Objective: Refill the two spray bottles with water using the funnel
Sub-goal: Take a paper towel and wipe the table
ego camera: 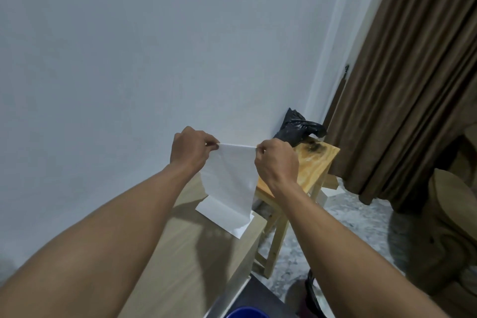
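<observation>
Both hands hold up a white paper towel sheet (229,175) in front of the wall. My left hand (192,150) pinches its top left corner and my right hand (277,160) pinches its top right corner. The sheet hangs down taut between them, and its lower end lies folded on the beige tabletop (180,253). No spray bottle or funnel is in view. A blue rounded rim (246,313) shows at the bottom edge; I cannot tell what it is.
A small wooden stool (313,165) stands to the right of the table, with a black plastic bag (296,129) on it against the wall. Brown curtains (413,85) hang at right. Brown cardboard-like shapes (449,214) and a speckled floor (348,227) lie at lower right.
</observation>
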`<action>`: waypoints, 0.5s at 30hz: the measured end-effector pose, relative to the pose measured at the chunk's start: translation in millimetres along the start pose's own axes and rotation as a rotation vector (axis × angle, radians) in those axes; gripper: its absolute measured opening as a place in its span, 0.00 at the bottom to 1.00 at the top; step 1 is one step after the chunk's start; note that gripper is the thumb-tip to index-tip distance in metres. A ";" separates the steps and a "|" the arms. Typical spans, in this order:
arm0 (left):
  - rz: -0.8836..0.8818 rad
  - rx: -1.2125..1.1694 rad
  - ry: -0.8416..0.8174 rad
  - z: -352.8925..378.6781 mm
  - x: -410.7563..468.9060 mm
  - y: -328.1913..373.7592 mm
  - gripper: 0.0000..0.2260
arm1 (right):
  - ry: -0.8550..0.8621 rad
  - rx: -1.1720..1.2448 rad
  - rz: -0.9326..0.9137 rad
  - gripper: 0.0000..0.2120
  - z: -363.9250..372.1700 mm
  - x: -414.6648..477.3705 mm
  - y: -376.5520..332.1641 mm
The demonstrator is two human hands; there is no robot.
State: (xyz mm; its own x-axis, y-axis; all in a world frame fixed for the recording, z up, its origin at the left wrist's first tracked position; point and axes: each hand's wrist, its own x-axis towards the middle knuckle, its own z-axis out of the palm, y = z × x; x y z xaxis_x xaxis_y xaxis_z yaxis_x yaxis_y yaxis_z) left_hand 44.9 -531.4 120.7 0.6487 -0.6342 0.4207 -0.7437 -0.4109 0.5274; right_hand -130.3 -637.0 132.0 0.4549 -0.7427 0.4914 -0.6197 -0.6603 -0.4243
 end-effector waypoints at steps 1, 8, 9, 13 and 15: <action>-0.014 -0.003 -0.013 1.7 -0.6 -1.5 0.03 | -0.018 0.011 0.014 0.11 0.5 -1.5 2.2; 0.025 0.036 -0.012 21.2 -8.5 -3.5 0.05 | -0.049 0.053 0.047 0.12 19.9 -11.7 19.6; 0.023 0.033 -0.020 24.8 -8.5 -5.2 0.05 | -0.043 0.055 0.052 0.12 25.9 -12.1 22.6; 0.017 0.045 -0.041 39.4 -4.7 -10.5 0.06 | -0.070 0.063 0.074 0.12 42.8 -11.6 34.1; -0.006 0.035 -0.085 48.0 -2.7 -13.8 0.07 | -0.098 0.070 0.079 0.12 49.2 -10.2 39.0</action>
State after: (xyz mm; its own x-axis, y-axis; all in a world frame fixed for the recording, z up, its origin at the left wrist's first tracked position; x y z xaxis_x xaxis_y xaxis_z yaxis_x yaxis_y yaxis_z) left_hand 45.7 -555.5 76.8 0.6387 -0.6839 0.3527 -0.7456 -0.4367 0.5034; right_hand -127.7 -660.7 73.0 0.4687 -0.7977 0.3795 -0.6118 -0.6030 -0.5120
